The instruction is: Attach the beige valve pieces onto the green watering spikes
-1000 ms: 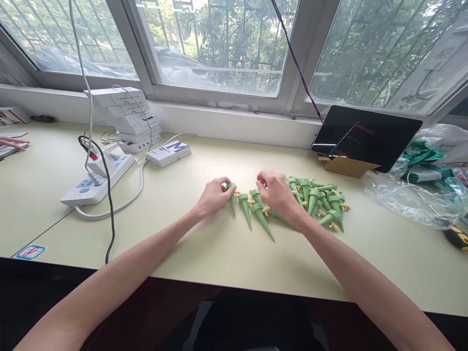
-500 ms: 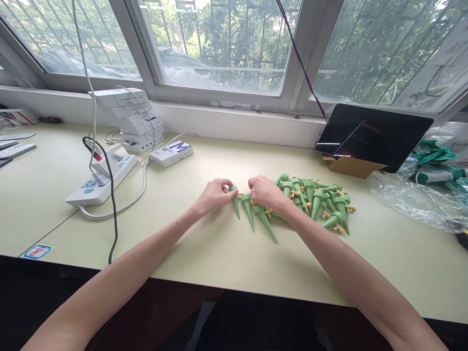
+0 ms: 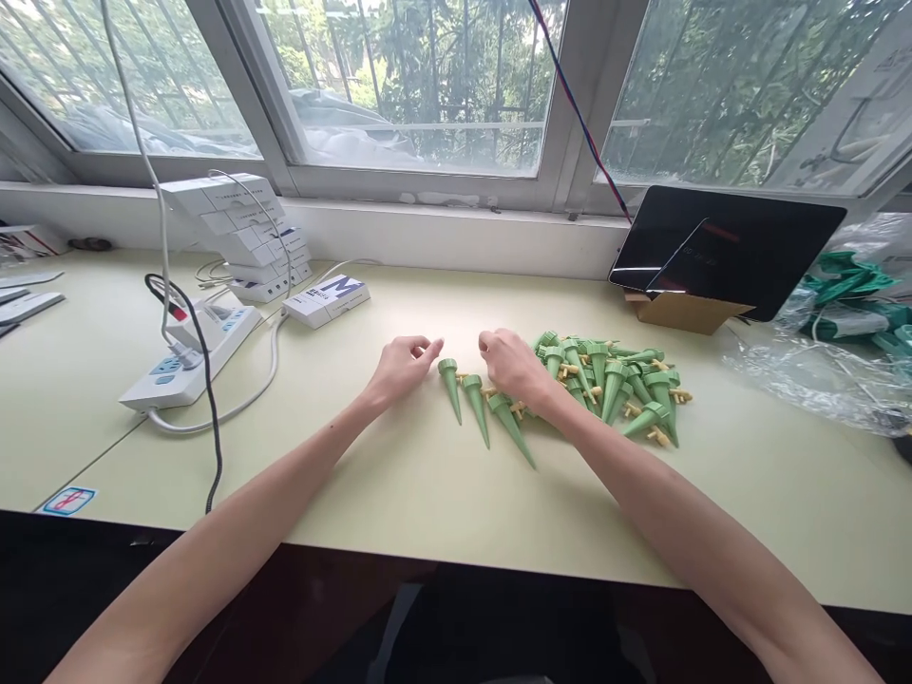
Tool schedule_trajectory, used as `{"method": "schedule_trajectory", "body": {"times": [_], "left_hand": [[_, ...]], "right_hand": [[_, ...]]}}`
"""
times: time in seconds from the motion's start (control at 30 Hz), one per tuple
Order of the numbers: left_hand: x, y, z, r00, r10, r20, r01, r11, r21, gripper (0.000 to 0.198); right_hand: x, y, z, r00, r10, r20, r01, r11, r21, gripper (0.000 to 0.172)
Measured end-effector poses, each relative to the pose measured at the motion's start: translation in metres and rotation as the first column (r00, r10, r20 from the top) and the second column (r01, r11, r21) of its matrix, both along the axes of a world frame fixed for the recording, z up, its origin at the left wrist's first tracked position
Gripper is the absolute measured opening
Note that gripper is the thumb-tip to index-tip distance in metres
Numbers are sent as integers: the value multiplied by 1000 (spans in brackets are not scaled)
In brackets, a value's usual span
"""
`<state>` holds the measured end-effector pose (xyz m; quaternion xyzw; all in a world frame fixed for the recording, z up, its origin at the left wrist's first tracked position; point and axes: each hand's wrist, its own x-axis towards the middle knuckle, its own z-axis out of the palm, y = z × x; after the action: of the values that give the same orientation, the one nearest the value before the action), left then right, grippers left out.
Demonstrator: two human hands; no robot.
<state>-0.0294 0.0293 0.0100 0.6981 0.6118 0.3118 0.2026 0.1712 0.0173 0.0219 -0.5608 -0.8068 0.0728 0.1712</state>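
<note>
Three green spikes lie apart from the rest on the pale table: a left spike [image 3: 450, 389], a middle spike [image 3: 477, 408] and a longer-looking right spike [image 3: 513, 429], with small yellow pieces beside their caps. My left hand [image 3: 405, 369] is just left of the left spike, thumb and fingers a little apart and holding nothing. Above the right spike, my right hand [image 3: 511, 363] has its fingers curled together; what they hold, if anything, is hidden. A pile of green spikes [image 3: 614, 388] with yellow pieces spreads to the right, partly behind my right forearm.
On the left are a white power strip [image 3: 192, 366] with cables, stacked white boxes [image 3: 246, 237] and a single box [image 3: 328, 301]. A black tablet [image 3: 727, 249] leans on a cardboard stand [image 3: 688, 312] at the back right, near clear plastic bags [image 3: 819, 380].
My left hand has let go of the left spike and moved slightly left. My right hand stays near the same place, and the view has shifted a little.
</note>
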Motion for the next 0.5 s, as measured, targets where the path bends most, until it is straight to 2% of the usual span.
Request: {"method": "schedule_trajectory", "body": {"times": [0.2, 0.37, 0.5], "left_hand": [[-3, 4, -4, 1000, 13, -15, -13, 1000, 14, 47], [-3, 4, -4, 1000, 8, -8, -7, 1000, 14, 44], [-2, 4, -4, 1000, -7, -2, 7, 1000, 26, 43]], "right_hand": [[7, -1, 1, 977, 62, -206, -34, 990, 138, 23], [20, -16, -2, 957, 125, -260, -76, 979, 191, 25], [27, -32, -11, 957, 161, -241, -88, 954, 286, 27]]}}
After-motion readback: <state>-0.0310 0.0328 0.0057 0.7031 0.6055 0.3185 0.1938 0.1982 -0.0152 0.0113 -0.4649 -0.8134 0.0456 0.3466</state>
